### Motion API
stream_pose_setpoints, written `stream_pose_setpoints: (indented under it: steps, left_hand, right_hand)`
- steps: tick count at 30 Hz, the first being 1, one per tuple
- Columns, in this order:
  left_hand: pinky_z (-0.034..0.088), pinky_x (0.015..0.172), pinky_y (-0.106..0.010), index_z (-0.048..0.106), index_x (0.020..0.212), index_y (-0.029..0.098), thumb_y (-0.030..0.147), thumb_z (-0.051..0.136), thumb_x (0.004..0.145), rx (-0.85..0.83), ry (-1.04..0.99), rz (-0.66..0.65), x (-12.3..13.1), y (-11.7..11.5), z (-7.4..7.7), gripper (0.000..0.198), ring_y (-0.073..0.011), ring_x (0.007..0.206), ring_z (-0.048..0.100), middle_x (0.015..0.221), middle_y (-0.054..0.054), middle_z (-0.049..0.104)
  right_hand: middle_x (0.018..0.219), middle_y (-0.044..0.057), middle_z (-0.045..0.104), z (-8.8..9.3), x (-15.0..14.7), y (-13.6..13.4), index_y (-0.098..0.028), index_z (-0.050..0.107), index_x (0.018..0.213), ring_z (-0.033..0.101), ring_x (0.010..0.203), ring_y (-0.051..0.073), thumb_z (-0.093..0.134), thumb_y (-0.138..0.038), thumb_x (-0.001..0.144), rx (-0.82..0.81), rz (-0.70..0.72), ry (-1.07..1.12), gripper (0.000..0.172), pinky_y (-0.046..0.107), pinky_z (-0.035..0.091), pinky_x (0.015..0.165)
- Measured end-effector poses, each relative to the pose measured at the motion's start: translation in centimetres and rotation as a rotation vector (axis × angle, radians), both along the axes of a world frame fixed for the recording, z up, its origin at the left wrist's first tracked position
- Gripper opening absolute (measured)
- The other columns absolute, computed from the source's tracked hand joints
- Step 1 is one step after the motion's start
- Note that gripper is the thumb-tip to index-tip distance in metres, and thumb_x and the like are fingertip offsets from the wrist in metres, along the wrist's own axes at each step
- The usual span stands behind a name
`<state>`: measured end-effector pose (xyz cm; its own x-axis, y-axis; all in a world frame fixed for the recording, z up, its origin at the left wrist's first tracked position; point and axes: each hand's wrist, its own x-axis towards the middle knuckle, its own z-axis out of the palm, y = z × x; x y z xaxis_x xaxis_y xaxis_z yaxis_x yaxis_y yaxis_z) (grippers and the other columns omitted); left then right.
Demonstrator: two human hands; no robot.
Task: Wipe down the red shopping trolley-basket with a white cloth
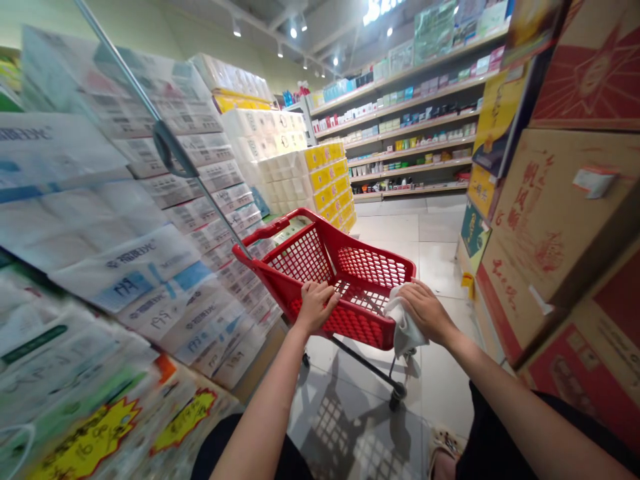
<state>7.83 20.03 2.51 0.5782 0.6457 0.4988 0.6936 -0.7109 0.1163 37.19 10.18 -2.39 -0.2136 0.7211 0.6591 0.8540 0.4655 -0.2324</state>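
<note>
A small red plastic shopping cart (300,257) stands in a store aisle on tiled floor, its basket empty. My left hand (315,305) grips the near rim of the basket, fingers curled over the edge. My right hand (426,310) presses a white cloth (404,325) against the near right corner of the basket, fingers closed over the cloth. The cloth hangs down the outside of the cart wall.
Stacked packs of tissue paper (150,220) fill the left side, close to the cart. Large cardboard boxes (550,220) are piled on the right. Shelves with small goods (410,133) line the far wall. Tiled floor (430,247) runs ahead between them.
</note>
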Motion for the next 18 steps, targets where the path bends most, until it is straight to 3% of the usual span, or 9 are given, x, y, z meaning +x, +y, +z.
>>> stream_pose_setpoints:
  steps: [4, 7, 11, 14, 18]
  left_hand:
    - [0.024, 0.109, -0.041, 0.059, 0.080, 0.023, 0.030, 0.033, 0.098, 0.050, -0.033, 0.130, -0.7, 0.7, -0.3, 0.032, -0.0177, 0.092, 0.051, 0.084, -0.001, 0.058]
    - [0.021, 0.113, -0.043, 0.062, 0.085, 0.024, 0.026, 0.036, 0.096, 0.052, -0.069, 0.202, -0.4, 0.0, -0.2, 0.028, -0.0199, 0.104, 0.050, 0.096, -0.003, 0.061]
    - [0.020, 0.114, -0.042, 0.062, 0.091, 0.025, 0.030, 0.042, 0.095, -0.007, -0.041, 0.064, 1.9, -3.6, -0.4, 0.020, -0.0190, 0.106, 0.052, 0.099, -0.001, 0.064]
    - [0.017, 0.113, -0.044, 0.061, 0.095, 0.028, 0.031, 0.040, 0.096, -0.054, -0.053, 0.058, 3.5, -5.9, -0.5, 0.021, -0.0181, 0.100, 0.054, 0.097, 0.002, 0.067]
    - [0.023, 0.107, -0.041, 0.060, 0.107, 0.029, 0.033, 0.038, 0.097, -0.139, -0.048, 0.034, 3.5, -6.0, 0.1, 0.024, -0.0175, 0.096, 0.056, 0.100, 0.003, 0.069]
  right_hand:
    - [0.097, 0.007, 0.064, 0.4, -4.6, -1.7, -0.020, 0.059, 0.100, 0.052, 0.097, 0.021, 0.037, -0.030, 0.098, -0.027, 0.060, -0.071, 0.024, 0.043, 0.037, 0.099]
    - [0.096, 0.007, 0.064, 0.5, -7.3, -2.3, -0.019, 0.059, 0.101, 0.051, 0.091, 0.021, 0.037, -0.032, 0.098, -0.025, 0.094, -0.094, 0.025, 0.040, 0.038, 0.091]
    - [0.099, 0.008, 0.064, 0.6, -9.3, -2.0, -0.019, 0.059, 0.106, 0.052, 0.092, 0.022, 0.037, -0.034, 0.098, -0.008, 0.081, -0.128, 0.027, 0.038, 0.037, 0.090]
    - [0.103, 0.008, 0.065, 0.7, -8.8, -1.1, -0.020, 0.059, 0.110, 0.055, 0.095, 0.021, 0.038, -0.034, 0.098, 0.002, 0.113, -0.192, 0.028, 0.038, 0.038, 0.089]
    - [0.105, 0.007, 0.067, 0.3, -4.2, 1.0, -0.021, 0.062, 0.106, 0.057, 0.101, 0.022, 0.037, -0.036, 0.098, 0.021, 0.044, -0.217, 0.030, 0.041, 0.037, 0.096]
